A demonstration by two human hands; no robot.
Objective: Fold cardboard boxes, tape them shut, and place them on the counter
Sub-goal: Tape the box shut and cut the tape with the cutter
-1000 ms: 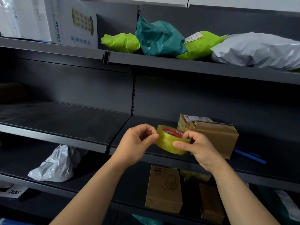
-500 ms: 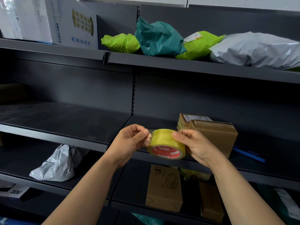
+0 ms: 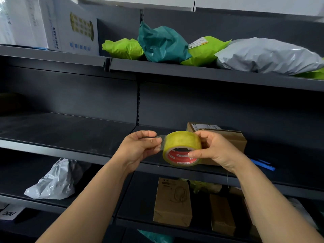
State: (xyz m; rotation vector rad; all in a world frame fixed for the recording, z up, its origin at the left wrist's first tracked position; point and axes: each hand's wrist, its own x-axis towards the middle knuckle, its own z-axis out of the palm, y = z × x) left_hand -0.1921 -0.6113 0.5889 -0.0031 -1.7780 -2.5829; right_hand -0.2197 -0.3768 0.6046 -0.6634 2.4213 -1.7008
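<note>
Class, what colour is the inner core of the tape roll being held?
Red with pale lettering, seen in the head view on the tape roll.

One head-worn camera looks forward and slightly down at the dark shelving unit (image 3: 70,130) from close range, its middle shelf about level with the view's centre.

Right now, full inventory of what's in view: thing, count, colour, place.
tape roll: 1, yellowish clear with red core, held between both hands
cardboard boxes: 2, brown, middle shelf behind the roll
blue strip: 1, middle shelf, right
mailer bags: 5 or so, lime, teal, grey, top shelf
white cartons: 2, top shelf, left
grey bag: 1, lower shelf, left
brown packages: 2 at least, lower shelf
shelving: dark grey
left hand: pinching the peeled tape end
right hand: fingers gripping the roll
</note>
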